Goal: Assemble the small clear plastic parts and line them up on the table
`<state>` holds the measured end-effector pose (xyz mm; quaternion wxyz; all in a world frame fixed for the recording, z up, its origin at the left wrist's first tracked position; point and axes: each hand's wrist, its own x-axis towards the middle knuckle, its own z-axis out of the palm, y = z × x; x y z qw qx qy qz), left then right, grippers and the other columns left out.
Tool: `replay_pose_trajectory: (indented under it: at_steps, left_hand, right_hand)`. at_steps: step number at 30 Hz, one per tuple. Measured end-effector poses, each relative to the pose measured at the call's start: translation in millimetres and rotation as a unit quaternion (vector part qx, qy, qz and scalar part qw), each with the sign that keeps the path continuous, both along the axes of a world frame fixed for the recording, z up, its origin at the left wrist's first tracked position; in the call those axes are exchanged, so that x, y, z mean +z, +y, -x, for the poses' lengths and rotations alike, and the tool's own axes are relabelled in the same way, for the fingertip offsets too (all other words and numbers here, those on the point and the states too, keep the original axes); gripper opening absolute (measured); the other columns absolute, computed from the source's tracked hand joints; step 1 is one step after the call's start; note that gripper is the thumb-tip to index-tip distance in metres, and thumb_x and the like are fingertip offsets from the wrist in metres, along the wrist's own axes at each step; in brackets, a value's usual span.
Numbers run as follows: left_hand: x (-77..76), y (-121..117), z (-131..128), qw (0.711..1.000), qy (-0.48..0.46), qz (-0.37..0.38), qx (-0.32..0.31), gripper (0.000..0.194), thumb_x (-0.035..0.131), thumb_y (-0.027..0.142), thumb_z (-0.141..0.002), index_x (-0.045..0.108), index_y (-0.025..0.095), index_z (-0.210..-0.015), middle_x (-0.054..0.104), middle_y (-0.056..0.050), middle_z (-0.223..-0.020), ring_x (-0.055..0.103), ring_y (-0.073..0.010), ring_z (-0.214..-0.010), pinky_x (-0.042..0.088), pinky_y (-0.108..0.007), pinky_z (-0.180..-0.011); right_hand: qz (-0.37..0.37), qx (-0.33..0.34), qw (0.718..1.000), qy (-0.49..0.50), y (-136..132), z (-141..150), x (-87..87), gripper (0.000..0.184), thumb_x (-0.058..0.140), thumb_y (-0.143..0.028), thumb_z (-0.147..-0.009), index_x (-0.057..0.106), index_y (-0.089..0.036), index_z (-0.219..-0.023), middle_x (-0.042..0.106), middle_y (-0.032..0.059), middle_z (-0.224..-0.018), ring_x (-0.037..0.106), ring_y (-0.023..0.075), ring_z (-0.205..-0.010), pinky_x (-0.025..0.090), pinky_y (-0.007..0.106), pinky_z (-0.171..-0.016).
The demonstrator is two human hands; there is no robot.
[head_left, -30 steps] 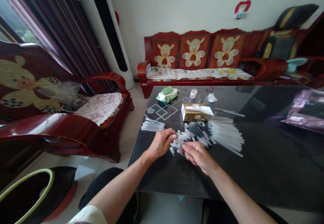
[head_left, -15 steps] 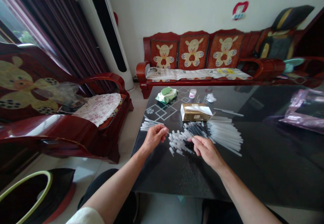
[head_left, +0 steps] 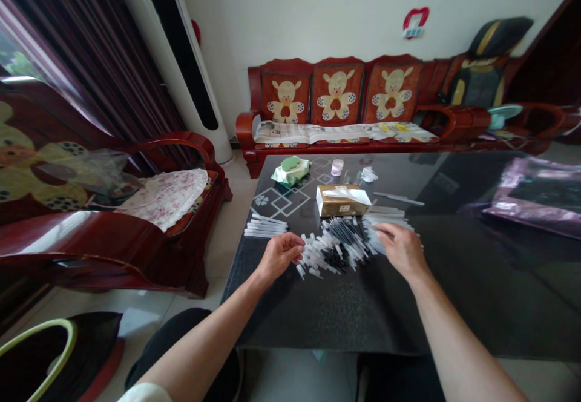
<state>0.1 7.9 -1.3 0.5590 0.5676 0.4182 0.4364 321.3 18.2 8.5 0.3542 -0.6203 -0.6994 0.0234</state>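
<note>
On the dark glass table [head_left: 336, 317] lie a heap of small white caps [head_left: 315, 258], a bundle of thin dark refills [head_left: 345, 237] and a spread of white tubes [head_left: 394, 215]. My left hand [head_left: 280, 254] is at the left edge of the caps, fingertips pinched together; what they hold is hidden. My right hand [head_left: 400, 248] lies palm down over the white tubes, fingers curled onto them. A short row of white tubes [head_left: 265, 225] lies apart, left of my left hand.
A brown tissue box [head_left: 340, 201] stands just behind the piles. Farther back are a green wipes pack [head_left: 290, 171], a small white cup [head_left: 336, 167] and a crumpled tissue [head_left: 368, 175]. A purple bag [head_left: 535, 193] lies at the right. Red wooden sofas surround the table.
My hands met over the caps, then parted. My left hand went out to the separate row of tubes and came back to the caps; my right hand moved right onto the white tubes.
</note>
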Motion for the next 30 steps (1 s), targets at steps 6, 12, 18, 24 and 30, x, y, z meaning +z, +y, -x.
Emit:
replay_pose_trajectory:
  at_steps: [6,12,18,24,30]
  left_hand:
    - [-0.8,-2,-1,1.000,0.005,-0.002,0.003,0.032,0.071,0.039,-0.072,0.063,0.011,-0.087,0.061,-0.001,-0.064,0.061,-0.0126,-0.057,0.051,-0.024,-0.055]
    - [-0.9,-2,1,1.000,0.026,-0.005,-0.001,0.028,0.070,0.036,-0.074,0.064,0.012,-0.087,0.062,0.000,-0.063,0.060,-0.0118,-0.054,0.049,-0.023,-0.055]
    - [-4.3,-2,2,1.000,0.019,-0.006,-0.005,0.027,0.069,0.034,-0.075,0.064,0.011,-0.089,0.062,-0.001,-0.064,0.061,-0.0121,-0.056,0.050,-0.023,-0.056]
    - [-5.0,-2,3,1.000,0.001,0.002,-0.008,0.028,0.071,0.034,-0.074,0.063,0.011,-0.088,0.063,-0.001,-0.066,0.062,-0.0124,-0.058,0.051,-0.024,-0.056]
    - [-6.8,-1,4,1.000,-0.006,0.003,-0.007,0.027,0.071,0.033,-0.073,0.063,0.012,-0.087,0.063,-0.001,-0.067,0.062,-0.0122,-0.058,0.051,-0.024,-0.056]
  right_hand:
    - [-0.035,-0.105,0.977,-0.180,16,-33,-15.0,0.027,0.048,-0.021,-0.079,0.072,-0.012,-0.090,0.070,0.0143,-0.092,0.062,0.0254,-0.082,0.044,0.034,-0.078]
    - [-0.018,-0.116,0.966,-0.229,21,-38,-29.3,0.028,0.048,-0.018,-0.078,0.073,-0.013,-0.091,0.069,0.0142,-0.092,0.058,0.0259,-0.085,0.039,0.036,-0.080]
    - [-0.014,-0.119,0.965,-0.232,24,-41,-36.3,0.030,0.046,-0.017,-0.079,0.073,-0.013,-0.093,0.069,0.0137,-0.093,0.057,0.0257,-0.087,0.039,0.037,-0.083]
    - [-0.022,-0.131,0.958,-0.256,24,-39,-39.3,0.035,0.042,-0.016,-0.082,0.074,-0.014,-0.097,0.069,0.0160,-0.100,0.059,0.0260,-0.091,0.039,0.037,-0.084]
    - [-0.016,-0.143,0.949,-0.279,24,-38,-43.1,0.036,0.042,-0.016,-0.083,0.075,-0.015,-0.098,0.069,0.0157,-0.103,0.060,0.0254,-0.090,0.040,0.036,-0.084]
